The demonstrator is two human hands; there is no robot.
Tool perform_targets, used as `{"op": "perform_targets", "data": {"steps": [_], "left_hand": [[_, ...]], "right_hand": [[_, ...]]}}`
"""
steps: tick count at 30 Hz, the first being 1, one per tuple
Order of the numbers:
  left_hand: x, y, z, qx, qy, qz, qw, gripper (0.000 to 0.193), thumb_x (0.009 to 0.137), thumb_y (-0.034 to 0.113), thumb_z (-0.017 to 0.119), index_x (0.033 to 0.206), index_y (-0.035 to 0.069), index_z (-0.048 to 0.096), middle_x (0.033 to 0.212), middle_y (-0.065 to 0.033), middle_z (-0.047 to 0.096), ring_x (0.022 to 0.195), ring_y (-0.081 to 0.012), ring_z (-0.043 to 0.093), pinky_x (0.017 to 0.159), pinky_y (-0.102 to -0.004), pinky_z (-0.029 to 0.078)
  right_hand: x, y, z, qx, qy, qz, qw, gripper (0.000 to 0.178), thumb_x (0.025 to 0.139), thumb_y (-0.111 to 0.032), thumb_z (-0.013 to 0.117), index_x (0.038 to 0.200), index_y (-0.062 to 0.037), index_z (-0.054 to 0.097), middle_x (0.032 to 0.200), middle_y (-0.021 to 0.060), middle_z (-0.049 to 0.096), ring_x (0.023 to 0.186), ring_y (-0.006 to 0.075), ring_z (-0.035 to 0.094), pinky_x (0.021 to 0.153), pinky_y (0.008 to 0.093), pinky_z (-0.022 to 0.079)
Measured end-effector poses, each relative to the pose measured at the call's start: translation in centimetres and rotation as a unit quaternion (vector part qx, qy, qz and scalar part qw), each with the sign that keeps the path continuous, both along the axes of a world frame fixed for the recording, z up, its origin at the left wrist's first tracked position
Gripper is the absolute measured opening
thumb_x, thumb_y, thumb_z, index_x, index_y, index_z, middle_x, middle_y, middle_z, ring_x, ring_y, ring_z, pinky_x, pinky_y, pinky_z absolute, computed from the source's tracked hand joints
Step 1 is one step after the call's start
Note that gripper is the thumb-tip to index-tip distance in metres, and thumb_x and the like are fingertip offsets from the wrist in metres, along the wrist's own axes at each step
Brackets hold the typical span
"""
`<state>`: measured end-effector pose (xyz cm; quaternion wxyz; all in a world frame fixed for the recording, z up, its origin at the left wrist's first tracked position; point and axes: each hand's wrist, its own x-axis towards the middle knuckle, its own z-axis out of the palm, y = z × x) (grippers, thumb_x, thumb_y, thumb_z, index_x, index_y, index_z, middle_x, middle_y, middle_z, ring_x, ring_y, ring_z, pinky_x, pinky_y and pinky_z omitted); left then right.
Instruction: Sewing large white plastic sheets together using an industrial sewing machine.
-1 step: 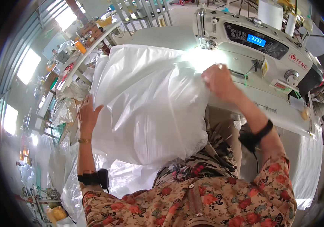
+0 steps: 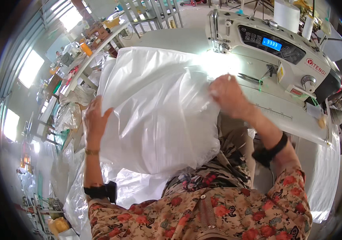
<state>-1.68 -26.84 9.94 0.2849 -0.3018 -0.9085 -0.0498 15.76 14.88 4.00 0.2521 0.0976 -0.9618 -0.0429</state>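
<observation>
White, glossy plastic sheeting (image 2: 151,116) lies already spread, finished seams indiscernible, left hand (image 2: 96,121) at its left edge, thumb and fingers apart, right hand (image 2: 230,97) curled, grip unclear.

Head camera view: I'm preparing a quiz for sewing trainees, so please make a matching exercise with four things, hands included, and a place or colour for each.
Things:
1. left hand
2. display
3. right hand
4. wide spool

Places or colours:
A. lit blue
B. behind the sewing machine
C. at the white sheeting's left edge
D. by the sheeting's right edge

Pairs: 1-C, 2-A, 3-D, 4-B
</observation>
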Motion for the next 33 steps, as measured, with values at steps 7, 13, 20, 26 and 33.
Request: {"op": "perform_targets", "data": {"steps": [7, 13, 20, 26, 33], "left_hand": [[20.3, 13.0, -5.4, -0.054, -0.361, -0.489, 0.792, 0.048, 0.092, 0.025, 0.057, 0.135, 0.007, 0.046, 0.139, -0.0103, 0.047, 0.125, -0.028, 0.047, 0.102, -0.0408, 0.039], [15.7, 9.1, -12.0, -0.143, -0.176, -0.276, 0.934, 0.061, 0.088, 0.022, 0.057, 0.143, 0.011, 0.034, 0.152, -0.0115, 0.027, 0.138, -0.0289, 0.03, 0.11, -0.0422, 0.029], [1.0, 0.2, -10.9, -0.087, -0.104, -0.059, 0.989, 0.044, 0.091, 0.015, 0.05, 0.135, 0.015, 0.049, 0.141, -0.0141, 0.045, 0.131, -0.0321, 0.04, 0.111, -0.0419, 0.031], [-5.3, 2.0, -6.1, -0.12, 0.128, -0.082, 0.981, 0.041, 0.087, 0.009, 0.05, 0.128, 0.01, 0.054, 0.124, -0.0133, 0.057, 0.117, -0.0333, 0.051, 0.102, -0.0442, 0.039], [-5.4, 2.4, -5.9, -0.129, 0.134, -0.085, 0.979, 0.041, 0.086, 0.006, 0.049, 0.126, 0.009, 0.055, 0.123, -0.0141, 0.057, 0.117, -0.0336, 0.051, 0.101, -0.0445, 0.04]], "right_hand": [[-4.1, -11.0, -1.9, -0.136, 0.005, 0.067, 0.988, 0.027, 0.076, -0.012, 0.067, 0.101, -0.0063, 0.061, 0.108, 0.0126, 0.06, 0.107, 0.0318, 0.053, 0.097, 0.0414, 0.039], [-4.0, -8.9, 0.1, -0.25, -0.026, 0.156, 0.955, 0.017, 0.081, -0.012, 0.062, 0.096, -0.0029, 0.061, 0.092, 0.0154, 0.064, 0.094, 0.0337, 0.058, 0.086, 0.0422, 0.045], [5.1, -10.2, -5.4, -0.288, -0.276, 0.136, 0.907, 0.03, 0.085, -0.009, 0.053, 0.114, -0.0075, 0.059, 0.072, 0.0134, 0.064, 0.065, 0.037, 0.061, 0.061, 0.0466, 0.048], [3.4, -13.3, -13.3, -0.109, -0.32, 0.166, 0.926, 0.042, 0.081, -0.007, 0.047, 0.122, -0.0103, 0.055, 0.072, 0.0168, 0.064, 0.068, 0.035, 0.064, 0.065, 0.0459, 0.051], [3.4, -13.6, -13.0, -0.168, -0.108, 0.287, 0.937, 0.026, 0.08, -0.011, 0.054, 0.105, -0.0029, 0.057, 0.075, 0.0135, 0.065, 0.068, 0.0309, 0.066, 0.056, 0.0381, 0.052]]}}
